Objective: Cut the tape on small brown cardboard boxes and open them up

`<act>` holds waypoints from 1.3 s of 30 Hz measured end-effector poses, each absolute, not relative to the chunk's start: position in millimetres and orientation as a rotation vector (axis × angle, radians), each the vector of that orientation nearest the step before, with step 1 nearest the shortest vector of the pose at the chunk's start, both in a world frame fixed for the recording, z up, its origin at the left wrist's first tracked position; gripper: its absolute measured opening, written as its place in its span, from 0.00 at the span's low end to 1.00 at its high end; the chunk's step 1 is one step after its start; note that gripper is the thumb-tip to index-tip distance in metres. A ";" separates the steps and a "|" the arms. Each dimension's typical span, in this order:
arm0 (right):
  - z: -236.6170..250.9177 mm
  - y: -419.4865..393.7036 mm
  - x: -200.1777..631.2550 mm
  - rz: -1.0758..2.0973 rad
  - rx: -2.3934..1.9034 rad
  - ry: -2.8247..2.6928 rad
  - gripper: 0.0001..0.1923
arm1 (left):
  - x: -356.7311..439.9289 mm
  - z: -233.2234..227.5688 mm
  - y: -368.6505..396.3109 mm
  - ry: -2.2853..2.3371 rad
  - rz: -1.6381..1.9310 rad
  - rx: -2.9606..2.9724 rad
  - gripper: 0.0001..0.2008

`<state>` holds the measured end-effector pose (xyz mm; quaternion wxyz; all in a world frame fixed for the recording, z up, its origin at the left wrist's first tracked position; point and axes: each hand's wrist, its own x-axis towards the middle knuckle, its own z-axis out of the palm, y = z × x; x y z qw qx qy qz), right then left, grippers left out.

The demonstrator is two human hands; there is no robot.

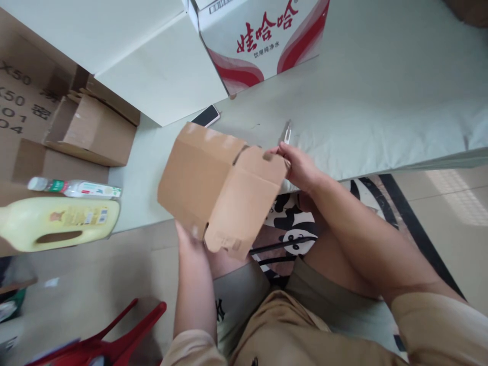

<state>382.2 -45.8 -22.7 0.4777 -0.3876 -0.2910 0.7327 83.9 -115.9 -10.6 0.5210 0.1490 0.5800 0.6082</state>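
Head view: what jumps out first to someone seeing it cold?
The small brown cardboard box at centre, flaps open, held by the left hand from below and the right hand at a flap. Behind it on the pale table stands a white carton with red Chinese lettering. At left lies a yellow jug.

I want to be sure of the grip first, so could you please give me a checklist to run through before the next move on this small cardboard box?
1. Left hand supports the small cardboard box from below: ok.
2. Right hand pinches the box flap at its far edge: ok.
3. Box held up off the pale table: ok.
4. Box contents: cannot tell, the inside is hidden.
5. Phone on the table lies apart from the box: ok.
6. Yellow jug and clear bottle lie well to the left, away from both hands: ok.
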 end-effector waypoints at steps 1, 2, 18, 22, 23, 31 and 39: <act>-24.1 -46.2 382.0 1.793 -0.925 -0.730 0.24 | 79.7 -14.2 -105.0 1.384 1.545 0.344 0.13; -25.4 -46.8 381.3 1.798 -0.914 -0.749 0.24 | 76.9 -16.9 -95.7 1.383 1.578 0.333 0.14; -21.9 -50.8 376.5 1.467 -1.292 -1.122 0.15 | 74.1 -32.8 -89.7 1.399 1.617 0.462 0.11; -18.2 -51.0 375.4 1.497 -1.195 -1.145 0.19 | 77.7 -24.4 -79.2 1.339 1.641 0.454 0.09; -17.8 -50.8 375.6 1.505 -1.172 -1.143 0.19 | 79.2 -21.2 -74.3 1.321 1.632 0.479 0.10; -25.1 -45.3 378.1 1.454 -1.145 -1.012 0.28 | 109.4 -8.2 -14.2 1.191 1.557 0.622 0.14; -28.8 -40.6 374.4 1.431 -1.184 -1.011 0.31 | 112.3 -29.7 9.4 1.130 1.465 0.499 0.16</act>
